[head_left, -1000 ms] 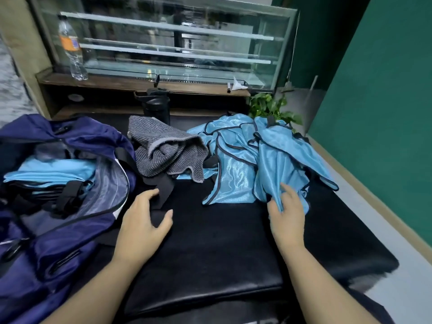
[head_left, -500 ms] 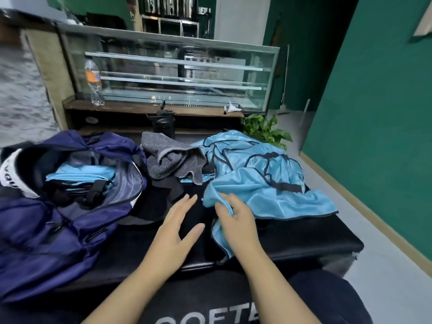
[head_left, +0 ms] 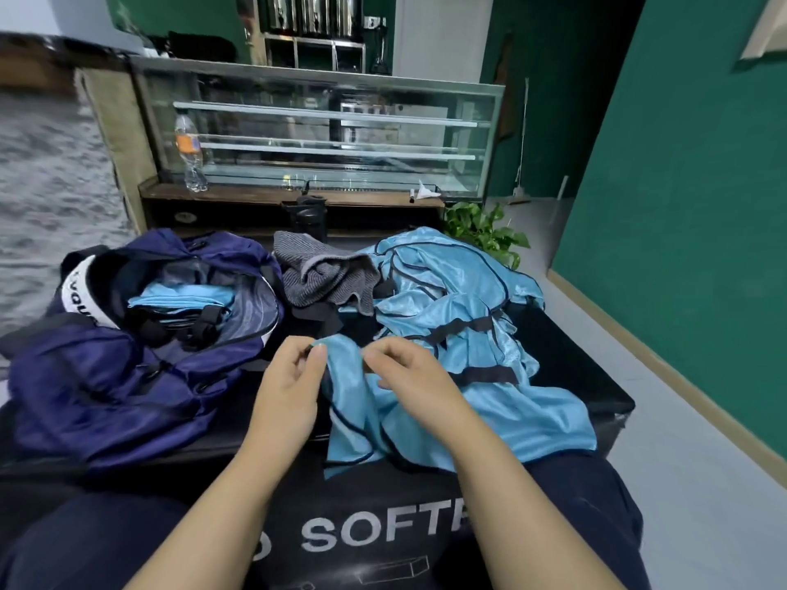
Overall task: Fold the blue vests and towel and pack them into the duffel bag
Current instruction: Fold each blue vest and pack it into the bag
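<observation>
A light blue vest [head_left: 502,415] with dark trim lies pulled toward me over the near edge of the black bench [head_left: 596,334]. My left hand [head_left: 287,393] pinches its top corner between thumb and fingers. My right hand [head_left: 409,376] grips the same vest just to the right. More blue vests [head_left: 447,283] are heaped behind it. A grey towel [head_left: 328,274] lies crumpled between that heap and the open navy duffel bag [head_left: 106,376] on the left, which holds folded blue vests [head_left: 183,298].
A black bottle [head_left: 311,215] stands behind the towel. Beyond the bench is a wooden shelf with a glass display case [head_left: 323,134] and a plastic water bottle [head_left: 189,155]. A green plant [head_left: 485,232] sits at the back right, next to the green wall.
My right hand has dragged one vest out of the heap toward me. My left hand has left the bench top and taken hold of the vest's corner. The view has tilted up.
</observation>
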`<action>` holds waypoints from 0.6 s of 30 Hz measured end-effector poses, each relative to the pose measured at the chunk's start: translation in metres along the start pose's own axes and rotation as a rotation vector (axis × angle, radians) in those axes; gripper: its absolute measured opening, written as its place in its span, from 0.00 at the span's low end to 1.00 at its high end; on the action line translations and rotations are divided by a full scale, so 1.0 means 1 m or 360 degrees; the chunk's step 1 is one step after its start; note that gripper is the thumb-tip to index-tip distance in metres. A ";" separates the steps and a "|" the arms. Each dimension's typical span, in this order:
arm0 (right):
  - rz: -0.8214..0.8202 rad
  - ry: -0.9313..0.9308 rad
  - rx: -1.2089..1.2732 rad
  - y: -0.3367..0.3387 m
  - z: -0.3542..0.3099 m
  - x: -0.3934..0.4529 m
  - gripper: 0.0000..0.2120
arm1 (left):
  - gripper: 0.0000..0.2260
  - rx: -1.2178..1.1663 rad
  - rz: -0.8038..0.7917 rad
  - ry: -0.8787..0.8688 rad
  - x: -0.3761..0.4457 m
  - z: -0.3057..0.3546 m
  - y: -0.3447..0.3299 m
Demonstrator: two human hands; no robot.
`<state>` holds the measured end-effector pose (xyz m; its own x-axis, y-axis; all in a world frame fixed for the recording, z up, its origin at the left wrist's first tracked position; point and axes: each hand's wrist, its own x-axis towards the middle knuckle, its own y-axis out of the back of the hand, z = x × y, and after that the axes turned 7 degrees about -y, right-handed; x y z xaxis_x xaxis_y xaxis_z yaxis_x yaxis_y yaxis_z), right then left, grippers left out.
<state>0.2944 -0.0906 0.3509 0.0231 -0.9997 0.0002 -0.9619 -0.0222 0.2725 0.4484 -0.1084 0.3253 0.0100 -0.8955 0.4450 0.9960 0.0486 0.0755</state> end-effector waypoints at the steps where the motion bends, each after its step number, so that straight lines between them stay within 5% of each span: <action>1: 0.0063 -0.0015 -0.0038 0.006 0.008 0.001 0.07 | 0.11 -0.0015 0.0024 0.0038 0.000 -0.003 0.001; 10: 0.0428 -0.0348 -0.0507 0.055 0.081 0.004 0.06 | 0.10 0.0625 -0.0167 0.0131 0.001 -0.021 0.014; 18: 0.0585 -0.0469 -0.0945 0.061 0.097 -0.001 0.27 | 0.12 0.1040 -0.0417 0.0232 -0.004 -0.027 0.030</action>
<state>0.2088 -0.0914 0.2738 -0.4247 -0.9043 -0.0431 -0.5831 0.2368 0.7771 0.4803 -0.1155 0.3019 -0.1644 -0.9618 0.2187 0.7107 0.0382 0.7024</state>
